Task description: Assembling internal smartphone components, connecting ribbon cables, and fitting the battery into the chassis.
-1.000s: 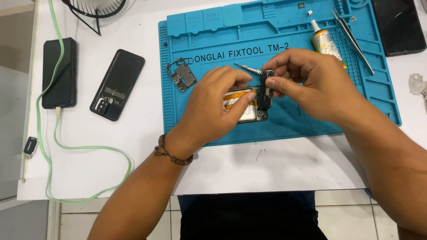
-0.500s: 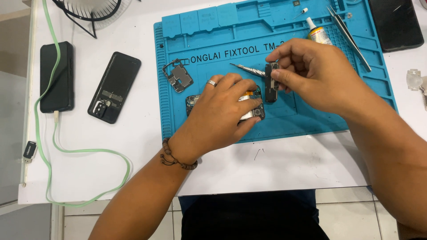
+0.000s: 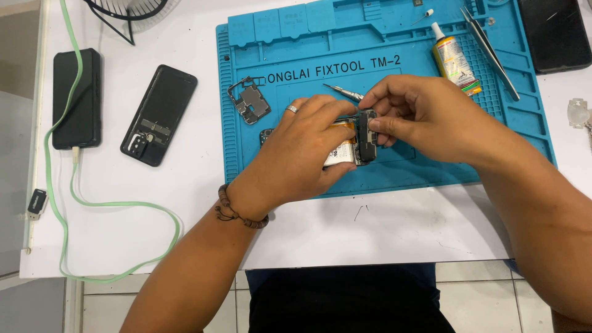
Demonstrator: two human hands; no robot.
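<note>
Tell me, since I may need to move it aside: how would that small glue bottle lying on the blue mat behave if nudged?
The glue bottle lies on its side and looks round-bodied, so it would probably roll. It is small and plastic-looking, likely light. Its nozzle seems uncapped, so it might leak onto the blue mat.

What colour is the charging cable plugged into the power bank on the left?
Pale green. The cable loops across the white table, clearest in the head view.

An opened phone [image 3: 345,151] is laid flat on the blue mat, its battery exposed. A small black part [image 3: 368,135] is held upright at its end.
</note>
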